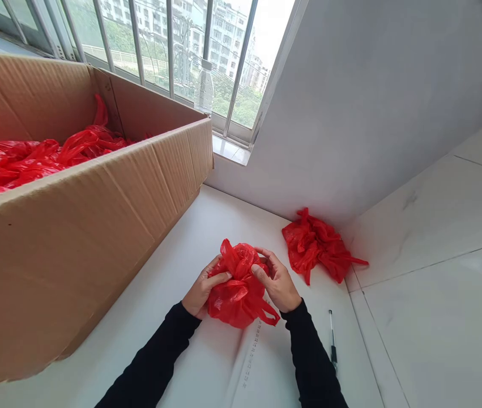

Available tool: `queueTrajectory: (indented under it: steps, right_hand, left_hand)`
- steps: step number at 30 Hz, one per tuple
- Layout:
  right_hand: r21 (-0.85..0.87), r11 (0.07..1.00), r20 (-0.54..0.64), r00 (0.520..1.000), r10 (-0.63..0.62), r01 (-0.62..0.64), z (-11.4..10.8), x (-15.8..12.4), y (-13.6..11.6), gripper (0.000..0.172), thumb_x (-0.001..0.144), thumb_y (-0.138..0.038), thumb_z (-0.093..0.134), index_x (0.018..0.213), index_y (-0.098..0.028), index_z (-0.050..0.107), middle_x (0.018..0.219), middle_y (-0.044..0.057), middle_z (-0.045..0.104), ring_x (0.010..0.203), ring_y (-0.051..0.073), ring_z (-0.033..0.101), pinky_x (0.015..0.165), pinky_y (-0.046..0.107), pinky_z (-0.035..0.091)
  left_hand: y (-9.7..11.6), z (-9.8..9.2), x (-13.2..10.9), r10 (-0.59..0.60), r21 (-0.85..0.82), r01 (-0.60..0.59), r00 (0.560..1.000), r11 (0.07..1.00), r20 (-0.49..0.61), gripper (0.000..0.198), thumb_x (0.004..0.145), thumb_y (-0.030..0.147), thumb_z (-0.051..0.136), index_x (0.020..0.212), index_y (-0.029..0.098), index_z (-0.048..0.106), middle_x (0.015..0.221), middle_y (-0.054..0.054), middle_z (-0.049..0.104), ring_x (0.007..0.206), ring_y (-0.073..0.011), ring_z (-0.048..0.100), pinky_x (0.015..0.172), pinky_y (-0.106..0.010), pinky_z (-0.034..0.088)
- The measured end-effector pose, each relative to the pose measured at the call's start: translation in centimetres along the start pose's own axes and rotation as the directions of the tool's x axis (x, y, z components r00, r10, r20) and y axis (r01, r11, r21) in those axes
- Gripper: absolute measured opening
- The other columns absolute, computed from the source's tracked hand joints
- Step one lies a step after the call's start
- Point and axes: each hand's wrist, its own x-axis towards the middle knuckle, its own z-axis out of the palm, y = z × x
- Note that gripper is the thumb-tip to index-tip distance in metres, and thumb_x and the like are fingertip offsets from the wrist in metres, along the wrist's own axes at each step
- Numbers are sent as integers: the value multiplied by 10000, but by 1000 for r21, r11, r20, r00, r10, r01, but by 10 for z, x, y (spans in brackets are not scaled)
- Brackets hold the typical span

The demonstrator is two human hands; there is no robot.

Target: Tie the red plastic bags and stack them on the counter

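Between my two hands is a crumpled red plastic bag (237, 303), held above the white table. My left hand (201, 289) grips its left side, with the thumb lying across the front. On the right side my right hand (281, 283) pinches the bag, thumb in front and fingers behind. A loop of the bag, like a handle, hangs down at the lower right. Whether anything is inside the bag cannot be seen. Under it lies an open notebook (251, 362) with a column of small handwritten marks near its fold.
A large cardboard box (96, 249) full of red plastic bags (32, 161) stands at the left. Another red bag (317, 246) lies against the wall at the right. A pen (333, 343) rests near the table's right edge. A clear bottle (204, 88) stands on the windowsill.
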Motion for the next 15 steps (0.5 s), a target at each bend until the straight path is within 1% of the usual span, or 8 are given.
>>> queueTrajectory:
  steps: [1, 3, 5, 8, 10, 12, 14, 15]
  right_hand:
    - [18, 1000, -2, 1000, -14, 14, 2, 0, 0, 427, 905, -410, 639, 1296, -259, 560, 1175, 70, 698, 1069, 230, 662, 974, 403, 515]
    - [31, 998, -27, 998, -53, 54, 6, 0, -1, 358, 899, -387, 650, 1225, -246, 610, 1162, 66, 709, 1057, 227, 670, 965, 388, 521]
    - [33, 997, -48, 996, -70, 71, 8, 0, -1, 329, 898, -378, 651, 1195, -239, 628, 1125, 58, 722, 1045, 223, 675, 953, 374, 527]
    - [28, 998, -65, 997, -53, 54, 8, 1, 0, 315, 913, -408, 626, 1165, -220, 642, 1026, 54, 736, 977, 216, 686, 907, 360, 541]
    - [16, 999, -84, 996, -34, 35, 8, 2, 1, 329, 931, -450, 586, 1142, -206, 651, 1010, 61, 735, 952, 215, 686, 884, 356, 545]
    - [3, 1000, -73, 997, -16, 16, 8, 2, 1, 373, 944, -480, 551, 1182, -206, 639, 1102, 74, 720, 1013, 221, 674, 917, 363, 536]
    - [-10, 1000, -24, 1000, -1, 1, 9, 2, 0, 420, 924, -475, 589, 1260, -224, 600, 1223, 73, 680, 1113, 230, 642, 983, 373, 510]
    - [-14, 1000, -3, 1000, 1, -1, 10, 1, 0, 442, 904, -459, 625, 1281, -231, 585, 1247, 68, 668, 1134, 233, 632, 1002, 377, 501]
  left_hand:
    - [0, 0, 0, 5, 6, -5, 1000, 1000, 5, 370, 800, 198, 741, 1151, 222, 626, 1059, -62, 739, 901, -222, 715, 798, -302, 554]
    - [-1, 0, 1, 15, 14, -16, 1000, 1000, 15, 370, 807, 224, 744, 1156, 223, 622, 1060, -65, 739, 905, -227, 715, 792, -306, 553]
    - [-3, -2, 3, 17, 32, -18, 1000, 999, 20, 365, 799, 252, 755, 1141, 209, 633, 1057, -75, 740, 912, -242, 713, 787, -318, 556]
    - [-9, -7, 5, 31, 115, -30, 1000, 993, -2, 342, 753, 266, 790, 1060, 175, 669, 1027, -86, 748, 916, -269, 708, 775, -332, 559]
    - [-11, -11, 6, 60, 184, -52, 997, 982, -39, 337, 716, 262, 812, 1011, 165, 682, 987, -82, 753, 904, -280, 705, 759, -336, 557]
    - [-13, -12, 7, 97, 238, -74, 991, 968, -87, 332, 694, 268, 823, 979, 166, 687, 945, -72, 754, 880, -279, 701, 741, -336, 553]
    - [-13, -12, 7, 138, 290, -99, 984, 952, -117, 305, 694, 282, 823, 945, 173, 689, 912, -58, 749, 846, -263, 695, 740, -331, 543]
    - [-12, -11, 6, 161, 320, -115, 980, 940, -119, 277, 700, 286, 820, 920, 177, 690, 893, -50, 745, 822, -249, 690, 738, -324, 538]
